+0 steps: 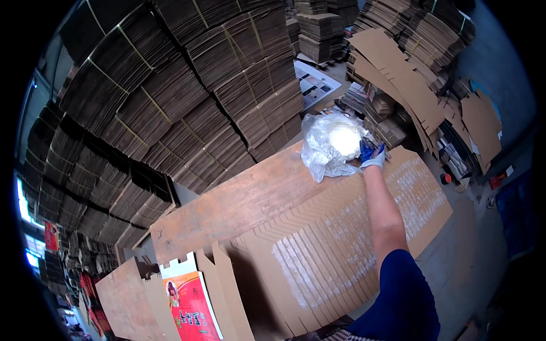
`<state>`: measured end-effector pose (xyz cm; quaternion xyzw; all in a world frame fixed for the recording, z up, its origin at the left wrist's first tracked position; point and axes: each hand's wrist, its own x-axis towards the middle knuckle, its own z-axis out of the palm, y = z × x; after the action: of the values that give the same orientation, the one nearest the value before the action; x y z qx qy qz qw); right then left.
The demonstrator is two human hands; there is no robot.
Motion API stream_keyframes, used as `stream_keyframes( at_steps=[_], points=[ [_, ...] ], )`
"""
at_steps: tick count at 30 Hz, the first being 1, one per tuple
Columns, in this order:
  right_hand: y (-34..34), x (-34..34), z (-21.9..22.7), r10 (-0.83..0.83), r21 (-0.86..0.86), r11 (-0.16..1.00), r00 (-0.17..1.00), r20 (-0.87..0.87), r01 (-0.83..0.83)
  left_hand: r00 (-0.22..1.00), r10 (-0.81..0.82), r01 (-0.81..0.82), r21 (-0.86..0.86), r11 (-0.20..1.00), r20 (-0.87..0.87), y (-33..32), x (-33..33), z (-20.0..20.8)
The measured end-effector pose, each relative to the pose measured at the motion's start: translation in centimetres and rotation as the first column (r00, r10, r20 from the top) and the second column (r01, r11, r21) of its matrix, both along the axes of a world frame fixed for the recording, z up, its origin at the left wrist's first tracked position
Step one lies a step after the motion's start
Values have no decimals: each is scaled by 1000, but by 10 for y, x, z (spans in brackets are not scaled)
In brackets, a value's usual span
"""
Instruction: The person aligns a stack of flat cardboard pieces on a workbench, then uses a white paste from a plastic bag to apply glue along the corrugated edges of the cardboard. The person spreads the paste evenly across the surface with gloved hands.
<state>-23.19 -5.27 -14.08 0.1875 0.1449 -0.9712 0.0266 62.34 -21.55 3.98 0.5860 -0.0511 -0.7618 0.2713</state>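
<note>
My right hand [372,156], in a blue and white glove, reaches far across the table to the right edge of a crumpled clear plastic bag [318,149]. A bright white patch [344,141] shows in the bag's middle, too overexposed to make out. The gloved fingers look curled; what they hold, if anything, is hidden. Beneath my right forearm lies a fanned row of overlapping brown cardboard sheets [318,250], their exposed strips streaked with white. A red and orange printed panel [193,307] rests on folded cardboard at the near left. My left hand is outside the picture.
A worn wooden board [227,204] runs beneath the cardboard and the bag. Tall strapped bundles of flat cardboard [170,102] rise beyond it on the left. Large loose cardboard pieces [401,79] lean at the far right, beside a mixed pile of papers [355,96].
</note>
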Motion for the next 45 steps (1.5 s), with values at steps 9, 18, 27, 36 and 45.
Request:
stream_keyframes(
  at_steps=[9, 18, 27, 36, 45],
  points=[
    [-14, 27, 95, 122, 173, 977, 992, 35, -126, 999, 14, -13, -32, 999, 30, 1, -7, 7],
    [-44, 17, 83, 70, 937, -276, 976, -204, 216, 995, 94, -98, -158, 983, -37, 0, -18, 9],
    [-3, -4, 100, 204, 446, 874, 979, 24, -193, 995, 95, -96, -174, 980, -18, 8, -32, 21],
    [-18, 3, 112, 328, 963, 268, 939, -101, 10, 992, 1, -17, -124, 992, -128, -3, 7, -6],
    [-32, 42, 114, 457, 832, -496, 890, 9, 247, 990, 32, -45, -91, 995, -139, -5, 1, -8]
  ],
)
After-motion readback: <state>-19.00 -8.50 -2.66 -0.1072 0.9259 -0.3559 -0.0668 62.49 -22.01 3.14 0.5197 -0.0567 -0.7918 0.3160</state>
